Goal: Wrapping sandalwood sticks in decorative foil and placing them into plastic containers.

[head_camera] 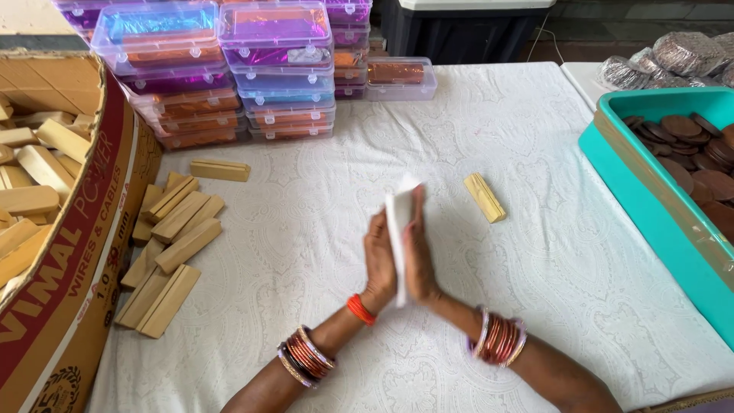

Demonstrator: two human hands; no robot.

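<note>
From the head view, the left hand and right hand press palm to palm, flat and unclenched, sandwiching a thin white sheet upright above the cloth-covered surface. Just right of the sheet lies a single wooden block; well to its left, a heap of wooden blocks sits against a cardboard box. Beyond the sheet stand stacked clear plastic cases; far right, a teal tray of brown discs. Judged risk: held only by palm pressure, the sheet could slip out or crease.
</note>
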